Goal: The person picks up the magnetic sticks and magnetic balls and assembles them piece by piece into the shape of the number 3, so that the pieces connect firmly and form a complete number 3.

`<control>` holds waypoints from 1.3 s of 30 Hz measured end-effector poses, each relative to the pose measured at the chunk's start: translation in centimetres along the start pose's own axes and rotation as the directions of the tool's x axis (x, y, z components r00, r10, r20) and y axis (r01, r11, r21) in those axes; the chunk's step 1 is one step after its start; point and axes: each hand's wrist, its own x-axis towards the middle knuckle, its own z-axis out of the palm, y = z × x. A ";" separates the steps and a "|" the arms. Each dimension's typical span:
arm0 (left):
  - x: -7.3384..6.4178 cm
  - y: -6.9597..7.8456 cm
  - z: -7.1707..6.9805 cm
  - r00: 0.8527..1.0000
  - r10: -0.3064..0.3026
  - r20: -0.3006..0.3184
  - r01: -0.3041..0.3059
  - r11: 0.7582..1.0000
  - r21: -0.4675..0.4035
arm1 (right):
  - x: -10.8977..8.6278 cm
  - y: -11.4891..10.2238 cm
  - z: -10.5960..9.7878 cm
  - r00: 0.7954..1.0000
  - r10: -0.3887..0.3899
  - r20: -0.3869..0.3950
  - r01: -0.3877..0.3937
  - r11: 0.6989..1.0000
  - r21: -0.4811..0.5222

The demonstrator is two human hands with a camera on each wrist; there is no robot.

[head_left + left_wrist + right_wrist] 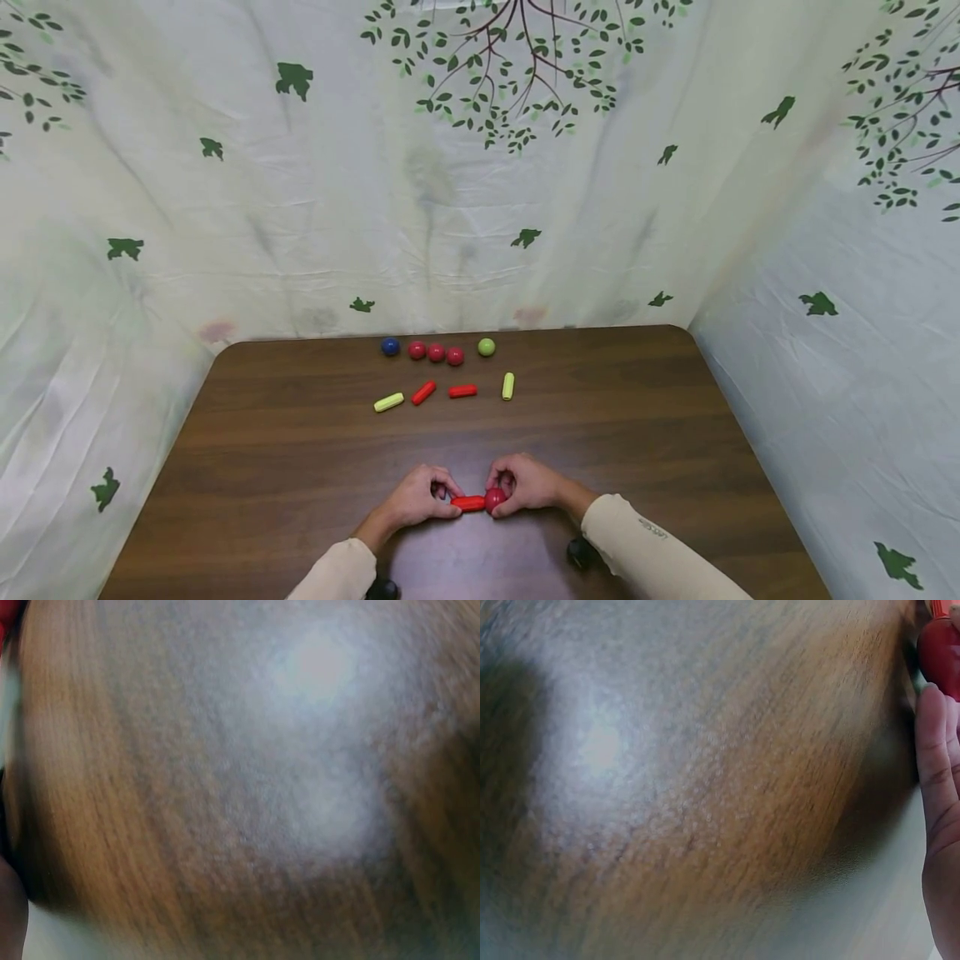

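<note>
In the head view, my left hand (417,498) pinches the left end of a short red cylinder (470,503) lying low over the near middle of the table. My right hand (534,483) grips a red ball (494,499) between thumb and fingers. Ball and cylinder meet end to end, though whether they are joined cannot be told. At the right edge of the right wrist view, the red ball (939,654) appears beside the fingers, with a bit of the red cylinder (938,608) above it. The left wrist view shows mostly tabletop.
Along the brown table's (300,442) far edge sit a blue ball (390,347), three red balls (437,353) and a green ball (486,347). Nearer lie two red cylinders (462,391) and two yellow-green cylinders (388,402). A leaf-patterned white cloth (465,208) hangs behind.
</note>
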 end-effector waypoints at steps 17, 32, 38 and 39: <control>-0.1 0.3 0.0 1.000 -0.009 0.014 0.010 1.000 -0.029 | 0.1 0.2 -0.1 1.000 -0.007 0.016 0.007 1.000 0.009; -0.2 0.6 -0.1 0.999 -0.008 0.031 0.009 1.000 -0.018 | 0.0 0.5 0.2 1.000 0.000 0.011 0.000 0.999 0.042; -0.2 0.6 -0.3 0.999 -0.026 0.032 0.026 1.000 -0.008 | 0.1 0.5 0.1 1.000 -0.006 0.013 0.006 0.999 0.044; -0.2 0.7 -0.3 0.999 -0.026 0.032 0.027 1.000 -0.010 | 0.1 0.4 0.1 1.000 -0.007 0.013 0.007 0.999 0.044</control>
